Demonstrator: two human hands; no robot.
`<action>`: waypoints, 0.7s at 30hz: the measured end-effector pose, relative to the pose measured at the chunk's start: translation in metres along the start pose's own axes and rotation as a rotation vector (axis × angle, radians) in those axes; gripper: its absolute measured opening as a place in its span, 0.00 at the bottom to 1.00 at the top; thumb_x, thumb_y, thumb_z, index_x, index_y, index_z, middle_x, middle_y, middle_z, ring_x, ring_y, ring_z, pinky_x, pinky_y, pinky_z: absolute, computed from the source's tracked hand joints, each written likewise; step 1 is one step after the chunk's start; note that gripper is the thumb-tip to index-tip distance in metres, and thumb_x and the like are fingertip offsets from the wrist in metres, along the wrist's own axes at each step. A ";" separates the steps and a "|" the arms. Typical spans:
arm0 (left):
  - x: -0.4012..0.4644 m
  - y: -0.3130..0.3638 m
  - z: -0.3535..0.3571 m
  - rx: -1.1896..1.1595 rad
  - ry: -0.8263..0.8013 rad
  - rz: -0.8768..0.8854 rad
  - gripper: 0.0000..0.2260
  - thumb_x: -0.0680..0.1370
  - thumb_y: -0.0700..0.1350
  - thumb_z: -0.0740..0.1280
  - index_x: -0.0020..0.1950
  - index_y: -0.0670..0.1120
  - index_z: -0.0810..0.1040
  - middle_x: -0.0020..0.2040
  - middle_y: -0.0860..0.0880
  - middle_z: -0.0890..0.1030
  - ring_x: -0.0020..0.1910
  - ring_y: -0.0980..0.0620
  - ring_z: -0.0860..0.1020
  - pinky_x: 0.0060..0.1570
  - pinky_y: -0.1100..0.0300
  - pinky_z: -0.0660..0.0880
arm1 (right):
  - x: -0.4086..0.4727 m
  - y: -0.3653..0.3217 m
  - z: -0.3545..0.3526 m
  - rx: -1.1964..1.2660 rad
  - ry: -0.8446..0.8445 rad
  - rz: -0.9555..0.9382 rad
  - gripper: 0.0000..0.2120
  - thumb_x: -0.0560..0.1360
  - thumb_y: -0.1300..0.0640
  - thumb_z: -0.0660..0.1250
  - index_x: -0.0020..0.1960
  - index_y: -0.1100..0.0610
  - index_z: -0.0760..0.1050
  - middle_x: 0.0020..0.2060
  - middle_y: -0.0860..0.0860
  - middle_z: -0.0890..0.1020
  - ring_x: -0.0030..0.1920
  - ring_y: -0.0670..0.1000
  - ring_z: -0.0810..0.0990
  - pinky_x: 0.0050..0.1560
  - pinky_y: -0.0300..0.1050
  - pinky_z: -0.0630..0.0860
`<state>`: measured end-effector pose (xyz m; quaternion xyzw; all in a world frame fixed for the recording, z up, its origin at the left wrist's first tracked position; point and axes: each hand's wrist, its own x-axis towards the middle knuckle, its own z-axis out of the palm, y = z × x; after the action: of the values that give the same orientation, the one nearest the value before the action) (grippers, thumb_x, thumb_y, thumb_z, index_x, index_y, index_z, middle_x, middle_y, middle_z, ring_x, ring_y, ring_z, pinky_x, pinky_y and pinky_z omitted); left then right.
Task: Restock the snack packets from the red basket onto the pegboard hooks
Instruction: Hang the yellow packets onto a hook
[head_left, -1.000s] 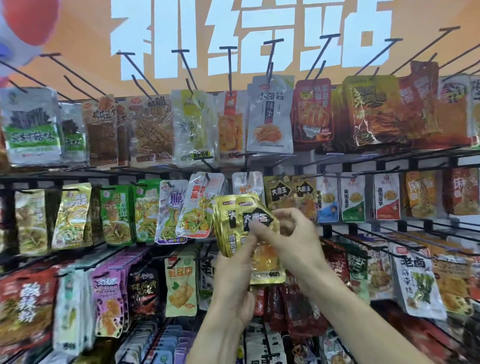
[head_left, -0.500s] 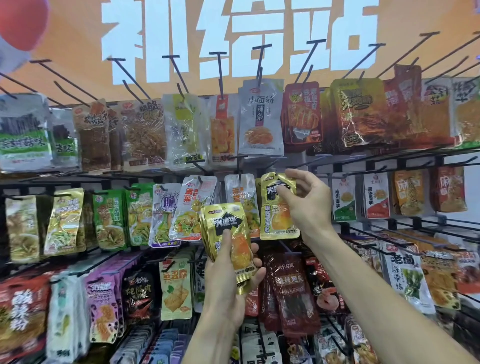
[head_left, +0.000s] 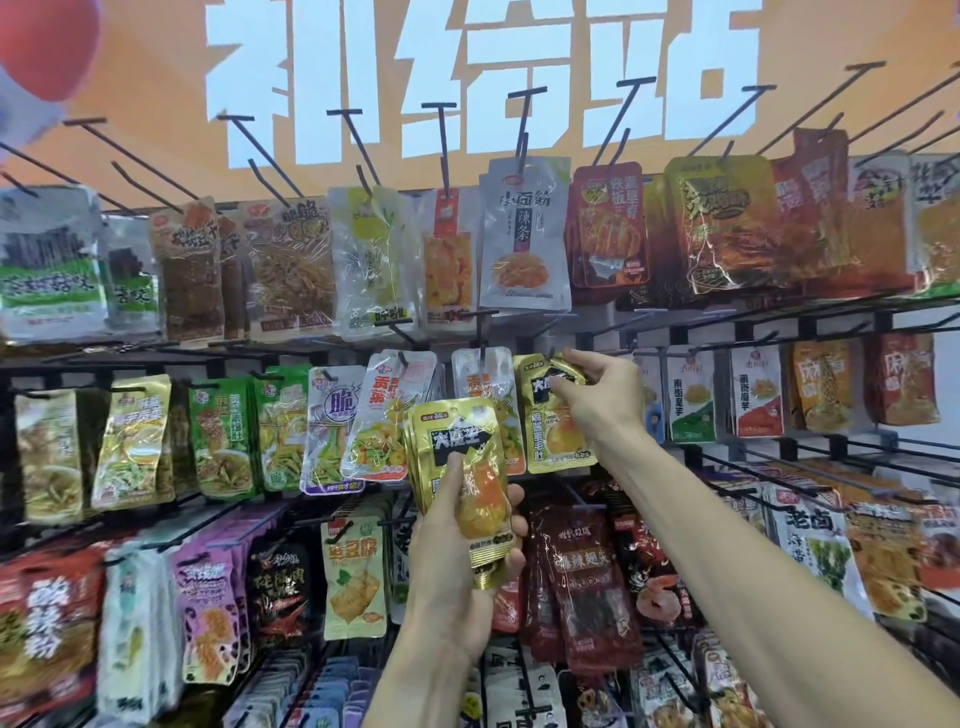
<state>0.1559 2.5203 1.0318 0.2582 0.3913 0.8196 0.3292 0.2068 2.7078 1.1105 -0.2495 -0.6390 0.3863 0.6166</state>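
Landmark: gold pkt stack (head_left: 460, 478), centre of view; all places given rel. to it.
Sign: orange wall w/ big white characters (head_left: 519, 78), well above stack, behind the bare top-row hooks.
Pegboard: black wire hooks (head_left: 441, 140) in rows; top row above stack, more rows level w/ it and below.
Top row pkts: white/grey pkt w/ noodle pic (head_left: 522, 234) up & just right of stack; red pkt (head_left: 610, 223) further right; green-label pkts (head_left: 47, 270) far up-left.
Mid row pkts: green pkts (head_left: 223, 436) well left of stack; purple-edged clear pkt (head_left: 332, 426) nearer left; white pkts w/ red & green bands (head_left: 756, 389) well right.
Low row pkts: dark red pkts (head_left: 582, 582) just below-right of stack; yellow-green tofu pkt (head_left: 356, 577) below-left.
Stack look: several flat shiny gold-foil pkts, fanned at top edges, black banner w/ white characters, orange food pic low on front; held upright, slight tilt.
Left hand (head_left: 457, 571): under & behind stack, thumb pressed on front, fingers curled round the right edge – gripping it.
Single gold pkt (head_left: 553, 410): same design, just up-right of stack, top edge at a mid-row hook; can't tell if hole is on the hook.
Right hand (head_left: 602, 395): right of the single pkt, thumb & fingertips pinching its top right corner.
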 end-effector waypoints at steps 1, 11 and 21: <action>-0.002 0.001 0.001 -0.010 -0.013 0.010 0.23 0.81 0.62 0.66 0.46 0.45 0.89 0.46 0.42 0.87 0.33 0.50 0.78 0.24 0.62 0.72 | 0.004 0.000 0.003 -0.042 -0.014 -0.005 0.22 0.74 0.63 0.78 0.67 0.55 0.81 0.64 0.52 0.82 0.52 0.50 0.84 0.54 0.57 0.84; -0.006 0.001 0.008 0.027 -0.085 0.006 0.13 0.84 0.50 0.65 0.64 0.46 0.82 0.53 0.43 0.88 0.49 0.43 0.88 0.34 0.55 0.84 | -0.088 -0.009 -0.014 0.068 -0.163 -0.028 0.23 0.69 0.38 0.79 0.57 0.47 0.77 0.49 0.46 0.85 0.49 0.45 0.85 0.49 0.48 0.83; 0.002 -0.009 0.012 -0.105 -0.002 -0.013 0.18 0.81 0.53 0.71 0.69 0.48 0.79 0.56 0.42 0.88 0.50 0.40 0.88 0.35 0.53 0.84 | -0.079 -0.006 -0.015 0.205 -0.159 0.022 0.29 0.70 0.56 0.82 0.66 0.49 0.73 0.51 0.52 0.86 0.44 0.50 0.88 0.42 0.50 0.86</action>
<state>0.1660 2.5319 1.0312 0.2390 0.3493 0.8366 0.3479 0.2321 2.6444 1.0679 -0.1610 -0.6401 0.4749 0.5821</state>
